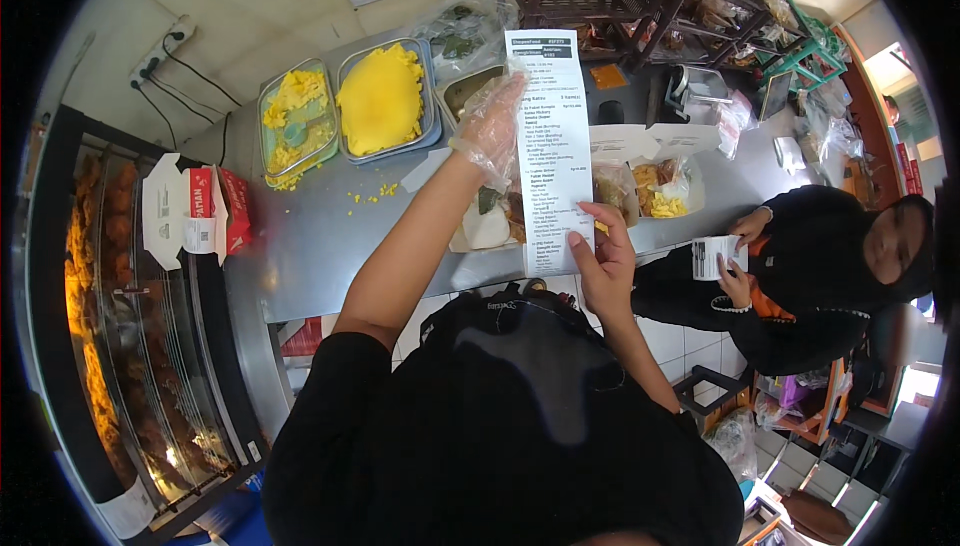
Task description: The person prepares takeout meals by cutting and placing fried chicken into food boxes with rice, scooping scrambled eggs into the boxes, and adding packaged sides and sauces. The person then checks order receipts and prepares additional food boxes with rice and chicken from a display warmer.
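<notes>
A long white printed receipt (552, 161) is stretched upright in front of me, between both hands. My left hand (490, 126), in a clear plastic glove, grips its upper left edge. My bare right hand (606, 264) pinches its lower right edge, thumb in front. Behind the paper, and partly hidden by it, open white food boxes stand on the steel counter. One shows white rice (487, 230) by the left wrist; another holds fried food and yellow egg (664, 196) on the right.
Two tubs of yellow scrambled egg (380, 96) stand at the back left. A red and white carton (205, 211) sits beside a lit glass display case (150, 346). Brown plastic racks (610, 6) rise behind. On the right, another person (800, 276) holds a small white pad.
</notes>
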Tool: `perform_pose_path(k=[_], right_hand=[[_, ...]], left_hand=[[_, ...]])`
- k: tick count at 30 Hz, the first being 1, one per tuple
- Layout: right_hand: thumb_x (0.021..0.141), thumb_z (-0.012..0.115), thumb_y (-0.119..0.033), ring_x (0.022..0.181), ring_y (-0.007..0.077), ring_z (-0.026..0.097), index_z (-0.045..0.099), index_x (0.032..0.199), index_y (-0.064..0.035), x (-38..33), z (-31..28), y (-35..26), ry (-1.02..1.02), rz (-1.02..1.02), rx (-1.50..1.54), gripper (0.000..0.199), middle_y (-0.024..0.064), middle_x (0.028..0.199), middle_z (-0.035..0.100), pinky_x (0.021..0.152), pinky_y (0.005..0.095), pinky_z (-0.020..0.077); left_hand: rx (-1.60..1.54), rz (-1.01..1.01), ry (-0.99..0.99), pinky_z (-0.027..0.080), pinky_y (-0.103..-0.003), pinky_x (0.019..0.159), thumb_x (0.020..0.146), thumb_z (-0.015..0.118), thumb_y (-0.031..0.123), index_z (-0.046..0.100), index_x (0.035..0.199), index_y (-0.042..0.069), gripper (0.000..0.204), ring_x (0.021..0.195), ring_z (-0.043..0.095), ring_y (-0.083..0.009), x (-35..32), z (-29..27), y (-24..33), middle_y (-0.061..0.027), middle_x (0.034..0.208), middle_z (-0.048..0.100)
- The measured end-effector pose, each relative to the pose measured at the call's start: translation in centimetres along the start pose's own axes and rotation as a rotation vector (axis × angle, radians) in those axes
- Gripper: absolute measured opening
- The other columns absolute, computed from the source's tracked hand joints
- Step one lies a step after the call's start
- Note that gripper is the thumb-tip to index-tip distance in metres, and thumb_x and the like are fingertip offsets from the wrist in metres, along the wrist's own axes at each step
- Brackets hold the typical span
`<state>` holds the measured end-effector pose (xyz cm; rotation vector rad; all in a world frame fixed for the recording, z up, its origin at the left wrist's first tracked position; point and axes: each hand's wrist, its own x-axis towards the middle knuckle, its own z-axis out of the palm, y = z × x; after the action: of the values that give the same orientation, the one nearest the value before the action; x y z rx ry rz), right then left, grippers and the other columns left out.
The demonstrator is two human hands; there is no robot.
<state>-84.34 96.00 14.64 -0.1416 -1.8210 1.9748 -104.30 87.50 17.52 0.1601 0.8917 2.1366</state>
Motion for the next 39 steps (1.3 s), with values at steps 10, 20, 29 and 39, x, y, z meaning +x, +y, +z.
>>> perform_pose_path(k=[10, 20, 29, 39], right_hand=[[0.072, 0.058, 0.011, 0.117, 0.0213, 0.045, 0.013, 0.142, -0.0082, 0.3, 0.4, -1.8, -0.388, 0.206, 0.24, 0.086, 0.0139, 0.132, 0.038, 0.096, 0.0325, 0.0359], [0.069, 0.058, 0.013, 0.12, 0.0228, 0.042, 0.008, 0.143, -0.0099, 0.4, 1.3, -2.0, -0.507, 0.27, 0.219, 0.092, 0.0151, 0.14, 0.024, 0.095, 0.0341, 0.0376], [0.072, 0.057, 0.013, 0.114, 0.0226, 0.049, 0.007, 0.143, -0.0108, -0.5, -3.0, 1.1, -0.252, 0.223, 0.128, 0.09, 0.0135, 0.14, 0.024, 0.08, 0.0306, 0.0508], [0.072, 0.057, 0.008, 0.095, 0.0157, 0.054, 0.02, 0.138, -0.0055, -2.4, -10.1, 7.2, 0.111, 0.105, -0.229, 0.077, 0.0132, 0.13, 0.038, 0.072, 0.027, 0.049]], left_hand=[[0.003, -0.039, -0.038, 0.052, -0.031, 0.075, 0.093, 0.042, 0.038, 0.05, 0.117, 0.003, 0.043, 0.086, 0.062, -0.0188, 0.6, -1.5, 0.3, -0.0098, 0.104, 0.061], [0.239, 0.18, 0.157, 0.039, -0.032, 0.094, 0.092, 0.044, 0.034, 0.038, 0.133, 0.004, 0.051, 0.112, 0.049, -0.0203, 3.6, -3.3, 3.5, -0.0107, 0.124, 0.051], [0.624, 0.132, 0.263, 0.036, -0.031, 0.096, 0.092, 0.041, 0.041, 0.041, 0.13, 0.002, 0.053, 0.112, 0.049, -0.0215, 8.0, -1.2, 2.3, -0.0114, 0.126, 0.051], [0.657, -0.047, -0.084, 0.034, -0.032, 0.097, 0.096, 0.034, 0.038, 0.049, 0.121, 0.001, 0.047, 0.107, 0.052, -0.0216, 17.6, -3.3, -5.5, -0.0102, 0.118, 0.056]])
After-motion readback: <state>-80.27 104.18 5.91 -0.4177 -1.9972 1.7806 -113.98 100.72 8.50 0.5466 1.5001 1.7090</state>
